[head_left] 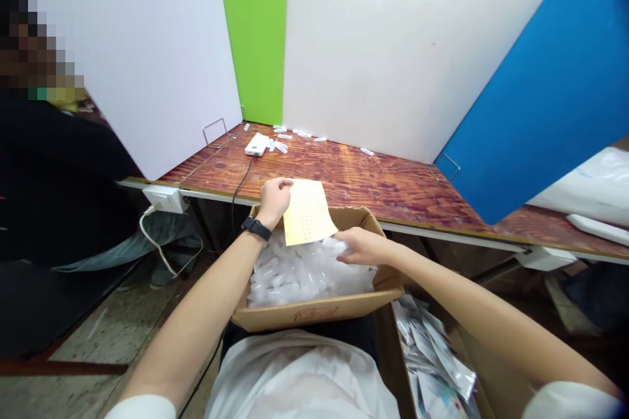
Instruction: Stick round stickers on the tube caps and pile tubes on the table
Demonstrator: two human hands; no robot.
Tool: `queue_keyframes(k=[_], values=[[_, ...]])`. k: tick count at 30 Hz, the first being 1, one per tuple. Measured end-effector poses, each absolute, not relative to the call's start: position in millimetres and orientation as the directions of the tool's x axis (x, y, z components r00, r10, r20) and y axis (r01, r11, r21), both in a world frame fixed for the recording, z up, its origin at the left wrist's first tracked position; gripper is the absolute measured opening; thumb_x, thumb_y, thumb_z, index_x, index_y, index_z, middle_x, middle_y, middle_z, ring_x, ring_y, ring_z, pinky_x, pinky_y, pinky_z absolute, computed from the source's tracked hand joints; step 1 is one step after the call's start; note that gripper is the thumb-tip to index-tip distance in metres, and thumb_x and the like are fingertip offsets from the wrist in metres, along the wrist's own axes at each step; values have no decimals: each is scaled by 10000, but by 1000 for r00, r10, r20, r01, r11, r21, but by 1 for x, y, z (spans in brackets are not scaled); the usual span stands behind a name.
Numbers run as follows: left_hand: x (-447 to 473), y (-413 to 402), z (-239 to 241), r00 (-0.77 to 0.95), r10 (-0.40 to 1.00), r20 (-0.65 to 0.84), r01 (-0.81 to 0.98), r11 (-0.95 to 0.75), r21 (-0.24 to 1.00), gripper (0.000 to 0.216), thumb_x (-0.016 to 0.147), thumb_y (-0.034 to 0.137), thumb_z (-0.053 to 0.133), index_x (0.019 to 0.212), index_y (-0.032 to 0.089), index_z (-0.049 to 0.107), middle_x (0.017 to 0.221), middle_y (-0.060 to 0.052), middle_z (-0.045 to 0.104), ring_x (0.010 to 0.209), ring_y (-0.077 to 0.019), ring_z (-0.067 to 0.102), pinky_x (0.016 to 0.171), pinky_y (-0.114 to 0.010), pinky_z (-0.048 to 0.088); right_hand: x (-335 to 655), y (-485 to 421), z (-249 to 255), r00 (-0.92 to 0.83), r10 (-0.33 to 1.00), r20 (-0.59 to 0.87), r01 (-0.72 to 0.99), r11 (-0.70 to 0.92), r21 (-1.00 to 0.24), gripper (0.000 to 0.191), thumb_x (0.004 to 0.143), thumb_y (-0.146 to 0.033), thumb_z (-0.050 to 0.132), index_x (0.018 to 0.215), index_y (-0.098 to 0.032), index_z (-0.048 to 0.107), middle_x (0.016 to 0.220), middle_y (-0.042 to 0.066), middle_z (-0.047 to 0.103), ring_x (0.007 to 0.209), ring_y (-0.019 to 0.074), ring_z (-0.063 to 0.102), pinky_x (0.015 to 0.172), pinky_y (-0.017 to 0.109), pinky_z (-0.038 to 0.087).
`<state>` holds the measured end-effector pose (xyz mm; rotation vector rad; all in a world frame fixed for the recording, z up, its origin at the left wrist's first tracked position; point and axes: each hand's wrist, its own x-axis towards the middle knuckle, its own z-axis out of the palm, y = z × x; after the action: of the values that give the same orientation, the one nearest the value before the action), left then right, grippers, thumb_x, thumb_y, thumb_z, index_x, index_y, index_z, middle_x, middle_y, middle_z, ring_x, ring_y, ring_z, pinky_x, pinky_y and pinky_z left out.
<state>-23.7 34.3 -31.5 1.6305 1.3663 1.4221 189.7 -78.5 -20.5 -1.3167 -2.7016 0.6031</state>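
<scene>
My left hand (275,201) pinches the edge of a pale yellow sheet of paper (309,211) printed with a small grid of dots, just above the far rim of an open cardboard box (314,314). A black watch (256,228) sits on that wrist. My right hand (364,247) reaches over the box, its fingers closed on a clear plastic piece (335,247). Below it lies a heap of similar clear plastic pieces (299,275) filling the box.
Several plastic pieces (282,137) and a white device (257,144) with a black cable lie on the wooden table (344,183), backed by white, green and blue boards. A second box (466,366) of foil packets stands low right. A person in dark clothes (54,170) sits left.
</scene>
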Motion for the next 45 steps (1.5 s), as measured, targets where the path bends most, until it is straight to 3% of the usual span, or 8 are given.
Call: queue_keyframes(k=[4,8,12,15,18,23,27,45], values=[[-23,31,-27,-100,938,332,274,-294,916,226,648,154,462,756,115,657,753,-80,658,753,-199,591,759,-337,447,201,-94,-15,-488,869,-77,475,190,-859,182,736,-305,561,820,-149,518,653,1,579,469,90,477,437,204,391],[-20,18,-17,210,942,261,331,-319,888,239,638,148,443,741,129,658,745,-68,661,703,-194,591,689,-315,457,200,-104,-17,-386,922,-16,158,49,-986,203,722,-275,585,868,-159,504,624,3,593,403,75,423,349,188,354],[-13,0,-10,590,781,202,413,-508,756,268,633,135,470,801,152,678,866,-79,668,843,-221,591,803,-325,425,188,-101,-19,-314,948,52,30,64,-997,200,705,-276,600,848,-150,538,604,5,580,426,90,449,334,186,348],[-2,-20,-3,523,818,240,396,-482,781,419,656,185,532,1067,124,585,1103,-139,583,1003,-249,536,861,-335,398,175,-93,-18,-208,971,115,33,125,-992,156,707,-288,592,744,-142,552,586,-1,554,416,80,435,350,193,353],[13,-45,6,431,894,121,206,-228,952,596,676,340,596,1205,112,440,1189,-171,512,1049,-240,505,816,-303,422,162,-83,-15,-56,981,184,38,186,-982,189,720,-330,568,706,-144,542,584,-2,536,438,89,444,384,210,367],[36,-70,8,440,896,-56,-207,162,965,462,680,536,550,938,154,543,769,-47,598,630,-124,542,531,-210,391,139,-72,-15,131,911,390,238,353,-905,140,685,-266,589,742,-168,507,652,-10,533,580,120,493,525,234,410],[41,-68,4,291,953,-79,-406,198,892,410,700,524,530,875,154,551,745,-24,574,656,-119,530,589,-219,391,128,-71,-17,117,877,465,387,391,-835,146,724,-249,549,834,-180,481,671,-15,535,579,121,489,550,238,399],[40,-60,4,291,947,-139,-450,263,853,235,643,346,623,660,164,474,558,51,481,493,-66,443,495,-196,348,121,-78,-28,184,887,424,564,259,-784,149,843,-362,379,839,-215,353,706,23,548,601,179,530,509,254,335]])
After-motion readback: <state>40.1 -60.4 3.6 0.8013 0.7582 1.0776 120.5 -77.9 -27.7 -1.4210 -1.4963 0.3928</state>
